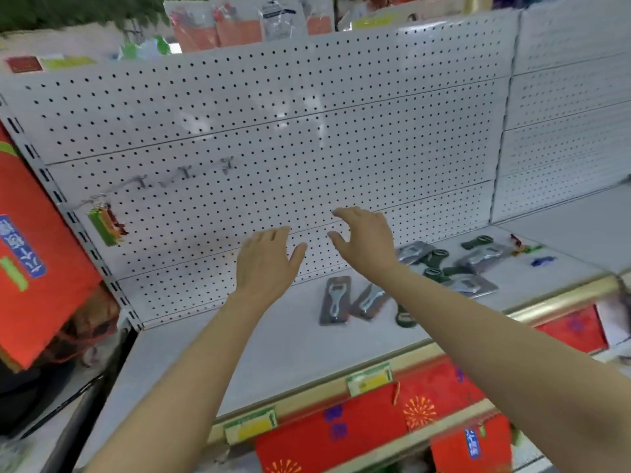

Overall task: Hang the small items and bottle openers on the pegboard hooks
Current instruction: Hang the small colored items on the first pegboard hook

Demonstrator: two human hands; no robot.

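A white pegboard [307, 131] rises behind a white shelf [273, 343]. Three bare metal hooks [186, 174] stick out of it at the left, and a fourth hook further left carries small green and orange items [106, 221]. Packaged bottle openers [336, 300] lie on the shelf, with more packs and dark green openers [457, 268] to the right. My left hand [266, 264] and my right hand [367, 240] are both raised in front of the pegboard, fingers relaxed, holding nothing.
Small coloured items [532, 256] lie at the shelf's far right. A gold shelf edge [563, 302] carries price tags [251, 426], with red packets [341, 425] hanging below. A red panel [30, 254] stands at the left. More packaged goods [239, 25] hang above the pegboard.
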